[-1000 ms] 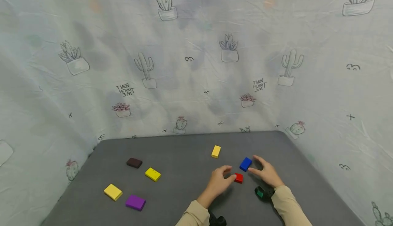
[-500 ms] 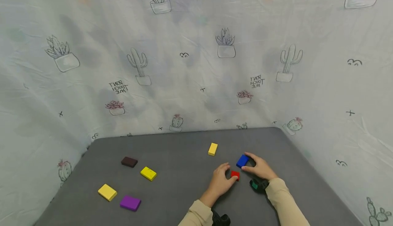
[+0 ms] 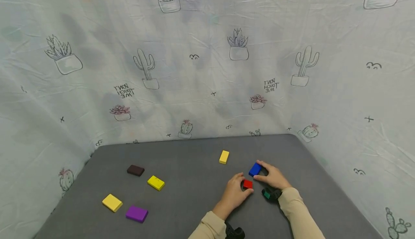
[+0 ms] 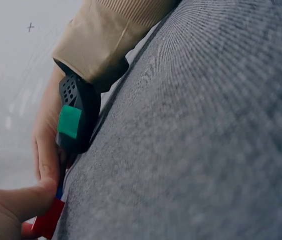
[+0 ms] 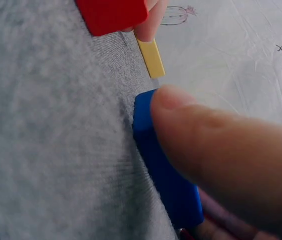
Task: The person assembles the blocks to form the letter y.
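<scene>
My right hand (image 3: 271, 176) pinches the blue block (image 3: 255, 169), thumb pressed along its near long side and the other fingers curled over its far edge; the block lies flat on the grey table (image 3: 194, 210). In the right wrist view my thumb (image 5: 215, 145) covers much of that blue block (image 5: 165, 165), with the small yellow block (image 5: 150, 57) just beyond its far end.

My left hand (image 3: 236, 192) holds the red block (image 3: 248, 184) between thumb and forefinger, fingers curled narrowly round it, the block sitting just on the near side of the blue one and close to my right thumb. The left wrist view shows a fingertip (image 4: 16, 202) against the red block (image 4: 48, 220), and across from it my right wrist with its black strap and green patch (image 4: 70, 121).

The small yellow block (image 3: 224, 156) lies beyond my left fingers, apart from both hands. Well off to the left of my left hand lie a dark brown block (image 3: 135, 170), a yellow block (image 3: 156, 182), another yellow block (image 3: 112, 202) and a purple block (image 3: 137, 213), each lying separately on the table. A cactus-print sheet (image 3: 207, 58) hangs behind.
</scene>
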`<state>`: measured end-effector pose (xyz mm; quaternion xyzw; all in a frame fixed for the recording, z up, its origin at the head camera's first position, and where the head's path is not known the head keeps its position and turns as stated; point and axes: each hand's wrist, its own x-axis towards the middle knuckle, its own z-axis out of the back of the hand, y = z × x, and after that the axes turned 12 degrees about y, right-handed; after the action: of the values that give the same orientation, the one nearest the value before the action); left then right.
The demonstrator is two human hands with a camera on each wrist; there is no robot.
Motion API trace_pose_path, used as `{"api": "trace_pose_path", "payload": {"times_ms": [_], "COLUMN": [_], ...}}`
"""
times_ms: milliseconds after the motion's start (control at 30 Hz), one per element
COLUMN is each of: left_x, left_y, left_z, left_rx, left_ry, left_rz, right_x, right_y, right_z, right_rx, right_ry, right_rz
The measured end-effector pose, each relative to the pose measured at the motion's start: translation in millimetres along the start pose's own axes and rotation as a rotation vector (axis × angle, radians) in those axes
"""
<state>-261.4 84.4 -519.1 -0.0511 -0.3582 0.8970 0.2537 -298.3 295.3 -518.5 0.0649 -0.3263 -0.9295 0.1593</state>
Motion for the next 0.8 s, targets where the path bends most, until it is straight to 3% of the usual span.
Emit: {"api": "trace_pose_path", "payload": {"times_ms": [433, 800], "left_x": [-0.1, -3.6], "left_y": [6.3, 10.4], "left_z": [-7.0, -4.3], "left_rx": [0.051, -0.051], "left_ry": [-0.057, -0.044], "left_rz": [-0.039, -0.073], "right_x": [-0.3, -2.8], "right_y": [-3.1, 0.0], "right_z": [-9.6, -8.2], "right_rx": [0.003, 0.033], "right_ry": [-0.077, -0.135], "right_rz": [-0.002, -0.008]}}
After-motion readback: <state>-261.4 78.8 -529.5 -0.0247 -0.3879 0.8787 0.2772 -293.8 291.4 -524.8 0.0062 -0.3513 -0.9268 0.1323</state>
